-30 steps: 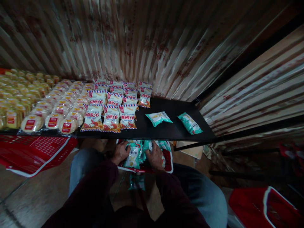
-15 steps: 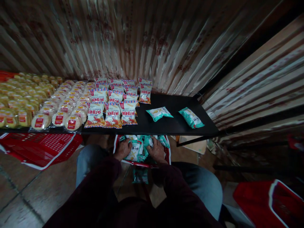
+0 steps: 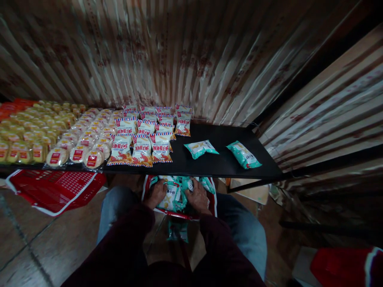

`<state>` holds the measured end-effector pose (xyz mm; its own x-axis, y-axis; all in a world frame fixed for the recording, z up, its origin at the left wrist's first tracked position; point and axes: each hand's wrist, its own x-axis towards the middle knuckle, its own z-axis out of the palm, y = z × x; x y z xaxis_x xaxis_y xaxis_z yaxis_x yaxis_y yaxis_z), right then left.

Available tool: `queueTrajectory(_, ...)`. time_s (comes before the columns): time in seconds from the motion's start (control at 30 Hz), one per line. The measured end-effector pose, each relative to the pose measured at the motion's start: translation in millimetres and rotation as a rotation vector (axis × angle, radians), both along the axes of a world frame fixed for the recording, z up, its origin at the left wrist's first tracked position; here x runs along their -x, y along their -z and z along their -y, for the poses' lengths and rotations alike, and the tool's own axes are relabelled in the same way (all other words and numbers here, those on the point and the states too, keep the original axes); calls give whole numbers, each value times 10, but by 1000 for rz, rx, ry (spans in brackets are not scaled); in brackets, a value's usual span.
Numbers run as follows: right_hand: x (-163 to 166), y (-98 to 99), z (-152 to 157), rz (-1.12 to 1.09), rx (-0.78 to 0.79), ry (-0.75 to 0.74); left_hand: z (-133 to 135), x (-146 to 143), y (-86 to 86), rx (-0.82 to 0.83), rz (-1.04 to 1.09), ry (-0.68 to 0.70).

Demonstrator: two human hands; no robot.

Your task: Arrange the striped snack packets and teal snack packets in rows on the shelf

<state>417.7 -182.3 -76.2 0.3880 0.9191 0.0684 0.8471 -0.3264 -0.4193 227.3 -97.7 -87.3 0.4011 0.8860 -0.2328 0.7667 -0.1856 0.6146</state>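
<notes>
I monitor the work from the head camera; 12 o'clock is the top of the view, 6 o'clock the bottom, the dial centred on the view.

1. Work container. The white-edged red basket (image 3: 213, 203) sits at 6 o'clock, just below the front edge of the black shelf (image 3: 215, 130), between two denim-covered knees (image 3: 249, 227). It holds teal-and-white packets (image 3: 171, 196), one lettered face upward.

2. Left hand. I read the left hand (image 3: 157, 193) at the basket's own 9 o'clock, fingers resting on the lettered packet's edge. I cannot tell whether they grip it.

3. Right hand. I read the right hand (image 3: 198, 197) at the basket's 3 o'clock, palm down, fingertips on a neighbouring packet (image 3: 189, 184). I cannot confirm a grip here either. The two hands are apart, with packets between them.

4. Below the basket. Another teal packet (image 3: 178, 232) shows at 6 o'clock; its support is too dark to identify.

5. Shelf. One loose packet (image 3: 202, 148) lies near dial centre; a second loose packet (image 3: 243, 154) lies at 3 o'clock, tilted. Upright snack bags (image 3: 141, 149) stand in rows at 9 o'clock, followed outward by round wrapped crackers (image 3: 80, 152) and yellow packs (image 3: 38, 135).

6. Floor. A tilted red basket (image 3: 56, 191) occupies 8 o'clock; a red object (image 3: 338, 265) occupies 4 o'clock.
</notes>
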Motion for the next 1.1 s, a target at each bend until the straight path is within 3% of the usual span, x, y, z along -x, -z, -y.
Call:
queueTrajectory(0.33, -58, 75, 9, -84, -80, -57, 20, -6, -29, 2, 0, -50)
queueTrajectory(0.6, -84, -33, 126, -137, -53, -82, 156, -129, -139, 12, -79, -115)
queueTrajectory(0.83, 216, -107, 317, -181, 11, -94, 352, 155, -203, -60, -89, -187)
queueTrajectory(1.1, 548, -139, 465, -207, 38, -95, 688, 473, -28, -121, -49, -214)
